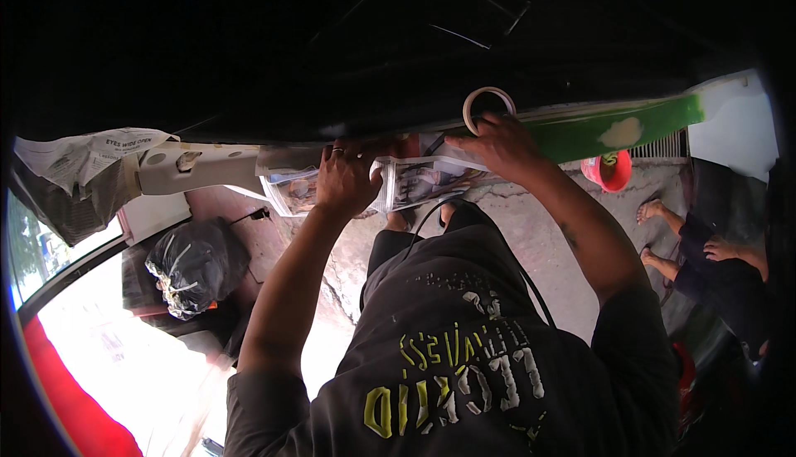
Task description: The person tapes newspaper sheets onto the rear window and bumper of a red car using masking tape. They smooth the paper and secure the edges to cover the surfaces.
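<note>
Nearest: dark printed shirt (448, 357), forearms reaching up to a long edge. Left hand (344, 185) lies on the newspaper sheet (419, 182), thumb spread from the fingers; can't tell if they pinch its upper border or just press. Right hand (502, 150) sits at the sheet's right end, fingers bent against the tape roll (467, 109); can't tell if they're clamped on it, the contact is covered. Sheet runs along the edge between both hands, lower part hanging over the floor.

Step looks like masking: paper lined up on the edge, tape at hand. Next move likely calls for the left to pin the paper flat while the right lays tape along the border. Risk: paper creasing or slipping.

Surface: large black body panel (373, 84) beyond the edge, very dark, detail lost. Green strip (572, 138) on the right with a pale patch (621, 132); light trim piece (224, 167) with holes on the left, more newspaper (83, 158) past it.

Below: cracked concrete floor (539, 225), red bucket (613, 182) under the green strip, black bag (203, 262) left. Far right: another person's bare feet (649, 211) and hand (721, 248). Lower left blown out by daylight.
</note>
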A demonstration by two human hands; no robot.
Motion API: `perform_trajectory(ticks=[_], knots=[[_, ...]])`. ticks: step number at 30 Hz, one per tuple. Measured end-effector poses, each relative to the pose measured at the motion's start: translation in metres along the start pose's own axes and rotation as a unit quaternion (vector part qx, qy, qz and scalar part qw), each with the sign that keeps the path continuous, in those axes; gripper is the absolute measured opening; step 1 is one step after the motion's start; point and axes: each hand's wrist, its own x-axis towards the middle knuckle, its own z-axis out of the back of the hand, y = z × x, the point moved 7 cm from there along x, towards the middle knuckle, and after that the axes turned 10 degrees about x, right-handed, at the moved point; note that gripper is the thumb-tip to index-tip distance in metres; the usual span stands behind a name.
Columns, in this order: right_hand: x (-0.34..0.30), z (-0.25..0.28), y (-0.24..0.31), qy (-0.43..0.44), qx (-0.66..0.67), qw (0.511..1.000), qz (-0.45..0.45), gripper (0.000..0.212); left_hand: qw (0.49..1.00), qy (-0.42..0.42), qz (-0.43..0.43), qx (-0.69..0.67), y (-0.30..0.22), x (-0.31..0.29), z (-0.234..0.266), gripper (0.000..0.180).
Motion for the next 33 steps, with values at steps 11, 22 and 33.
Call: perform_trajectory(ticks=[11,22,33], knots=[[0.019,0.010,0.007,0.100,-0.016,0.995,-0.021,0.050,0.999,0.010,-0.015,0.036,-0.019,0.007,-0.008,0.058],[0.040,0.017,0.012,0.155,0.001,0.988,-0.027,0.045,0.998,0.045,0.000,0.044,-0.023,0.005,-0.009,0.070],[0.038,0.009,0.005,0.148,-0.010,0.989,-0.020,0.043,0.999,0.040,0.012,0.010,-0.044,0.014,-0.012,0.072]])
